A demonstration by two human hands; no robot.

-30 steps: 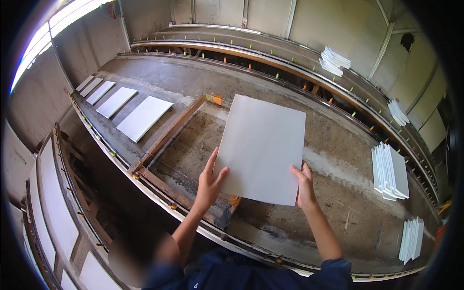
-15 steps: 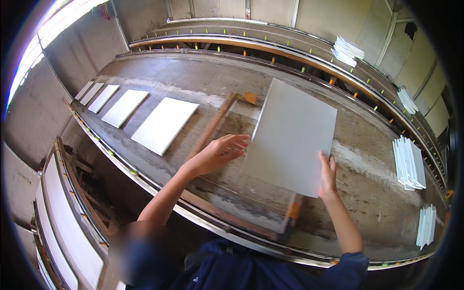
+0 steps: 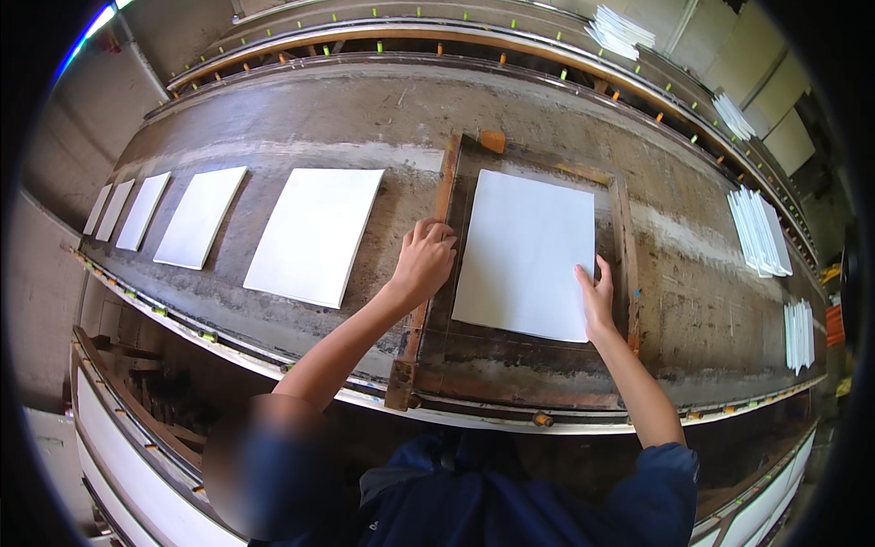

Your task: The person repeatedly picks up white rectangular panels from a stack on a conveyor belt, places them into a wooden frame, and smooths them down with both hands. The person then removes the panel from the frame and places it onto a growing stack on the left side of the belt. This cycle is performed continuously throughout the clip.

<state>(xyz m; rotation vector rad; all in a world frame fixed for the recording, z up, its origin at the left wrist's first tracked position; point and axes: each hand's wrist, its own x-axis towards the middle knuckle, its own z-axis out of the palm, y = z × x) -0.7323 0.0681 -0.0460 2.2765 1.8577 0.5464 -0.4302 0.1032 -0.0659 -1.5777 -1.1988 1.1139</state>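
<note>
A white rectangular sheet (image 3: 524, 255) lies within the outline of a stained wooden frame (image 3: 625, 246); whether it touches the surface below, I cannot tell. My right hand (image 3: 597, 301) grips the sheet's right edge near its lower corner, thumb on top. At the frame's left bar, my left hand (image 3: 425, 260) is closed with the fingers curled over the wood, just left of the sheet; its fingertips are partly hidden. Left of the frame, a similar white sheet or thin pile (image 3: 314, 237) lies flat on the long worn table (image 3: 273, 118).
More white sheets (image 3: 200, 216) run in a row toward the table's left end. Fanned white piles (image 3: 758, 232) stand at the right, others on the far table (image 3: 620, 33). Small green and orange pegs line the table rails. An orange block (image 3: 492, 141) sits at the frame's far corner.
The sheet has come down from a raised, tilted position to a flatter one inside the frame. My left hand has gone from open fingers to curled ones at the bar. The view has shifted.
</note>
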